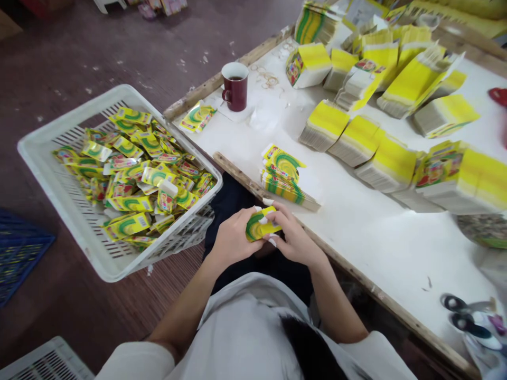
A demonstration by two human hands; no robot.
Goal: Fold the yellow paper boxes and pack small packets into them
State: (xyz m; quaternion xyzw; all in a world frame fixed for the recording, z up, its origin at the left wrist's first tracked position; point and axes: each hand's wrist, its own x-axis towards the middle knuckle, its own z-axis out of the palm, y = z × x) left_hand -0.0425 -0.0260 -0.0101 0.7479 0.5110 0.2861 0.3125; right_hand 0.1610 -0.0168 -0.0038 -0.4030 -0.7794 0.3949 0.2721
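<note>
Between both hands, over my lap, is a small yellow and green carton. My left hand grips its left end, fingers curled round it. At its right end, my right hand pinches it, with white coverings on some fingertips. Just beyond the hands, a small stack of flat cartons lies by the table's near edge. To the left, a white plastic crate holds a heap of yellow and green cartons.
On the white table stand a maroon mug of dark liquid, several bundles of flat cartons and scissors. A wooden strip borders the table. A blue crate is on the floor at far left.
</note>
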